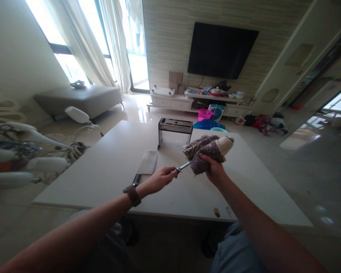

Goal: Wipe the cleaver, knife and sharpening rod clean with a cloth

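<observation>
My left hand [161,179], with a brown-strapped watch at the wrist, is closed around the dark handle of a sharpening steel [184,165]. The steel's thin grey rod points right, and its far end is hidden in a fuzzy grey-brown knitted cloth [206,149] with a cream end. Wrapped round that cloth from below is my right hand [215,168], above the table. A cleaver [148,162] lies flat beyond my left forearm, its black handle toward me. Behind it stands a knife block [175,132] with a slotted dark top and a pale, see-through-looking front.
Two small items, one a yellow-brown figure [216,212], lie near the front edge of the white table [108,167]. White lamp shades [45,163] and tangled cables crowd the floor at left. A pink basket [205,114] stands beyond the table, before a low cabinet [170,103].
</observation>
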A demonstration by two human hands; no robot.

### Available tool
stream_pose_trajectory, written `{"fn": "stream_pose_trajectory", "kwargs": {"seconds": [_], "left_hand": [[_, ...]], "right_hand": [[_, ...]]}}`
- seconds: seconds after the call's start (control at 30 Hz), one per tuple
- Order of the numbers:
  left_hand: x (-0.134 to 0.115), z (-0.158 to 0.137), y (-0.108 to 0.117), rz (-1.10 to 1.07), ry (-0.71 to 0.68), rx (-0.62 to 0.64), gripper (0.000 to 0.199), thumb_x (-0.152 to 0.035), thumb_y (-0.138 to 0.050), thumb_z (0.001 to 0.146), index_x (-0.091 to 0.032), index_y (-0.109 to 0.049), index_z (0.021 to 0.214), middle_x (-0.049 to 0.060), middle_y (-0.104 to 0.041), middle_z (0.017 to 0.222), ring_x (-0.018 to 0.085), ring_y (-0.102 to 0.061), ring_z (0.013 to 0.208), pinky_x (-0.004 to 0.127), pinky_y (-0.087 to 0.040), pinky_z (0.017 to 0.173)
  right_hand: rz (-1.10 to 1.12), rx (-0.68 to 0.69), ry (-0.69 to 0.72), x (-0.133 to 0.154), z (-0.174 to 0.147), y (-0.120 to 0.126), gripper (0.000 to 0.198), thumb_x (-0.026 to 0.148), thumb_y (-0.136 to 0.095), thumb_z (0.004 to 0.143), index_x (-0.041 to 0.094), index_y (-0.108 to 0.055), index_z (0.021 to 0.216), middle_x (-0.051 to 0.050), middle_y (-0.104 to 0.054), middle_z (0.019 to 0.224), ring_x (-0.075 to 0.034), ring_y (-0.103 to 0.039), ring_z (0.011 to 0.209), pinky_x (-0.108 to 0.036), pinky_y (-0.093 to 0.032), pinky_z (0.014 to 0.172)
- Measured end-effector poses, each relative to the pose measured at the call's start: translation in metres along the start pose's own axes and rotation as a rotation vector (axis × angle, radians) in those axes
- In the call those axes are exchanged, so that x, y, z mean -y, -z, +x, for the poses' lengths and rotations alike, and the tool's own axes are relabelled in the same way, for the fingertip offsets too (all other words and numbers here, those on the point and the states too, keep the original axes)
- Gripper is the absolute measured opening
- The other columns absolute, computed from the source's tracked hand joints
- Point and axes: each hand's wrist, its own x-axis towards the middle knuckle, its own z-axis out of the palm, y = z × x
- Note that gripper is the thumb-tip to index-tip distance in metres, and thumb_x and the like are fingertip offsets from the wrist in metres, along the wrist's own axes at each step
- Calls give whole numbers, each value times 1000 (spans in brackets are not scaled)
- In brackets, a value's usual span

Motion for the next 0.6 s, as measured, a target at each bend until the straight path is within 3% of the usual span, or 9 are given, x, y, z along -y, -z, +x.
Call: {"fn": "stream_pose_trajectory", "kwargs": {"seconds": [0.27,0.4,0.6], "left_hand": [[4,-7,21,361,-83,-122,35,-45,-51,97,-15,-66,88,-1,-51,69,13,-44,64,25,-33,58],[9,-8,15,444,-114,-218,30,-43,-51,98,-16,-65,93,-2,-53,71,14,-45,65,26,-32,60],[5,4,-12,376,-121,-198,25,-41,-54,97,-17,-59,90,-3,-54,70,13,-45,65,26,-33,60]], "right_hand": [[117,-116,149,25,28,22,38,12,-86,60,21,-73,94,2,-79,92,-16,-74,85,-29,-64,81],[76,-56,60,20,22,22,35,16,-87,61,21,-73,93,1,-79,94,-17,-74,86,-30,-64,79],[-7,101,-98,-13,-4,3,40,19,-93,53,20,-75,88,-1,-80,93,-20,-75,88,-32,-64,82]]}}
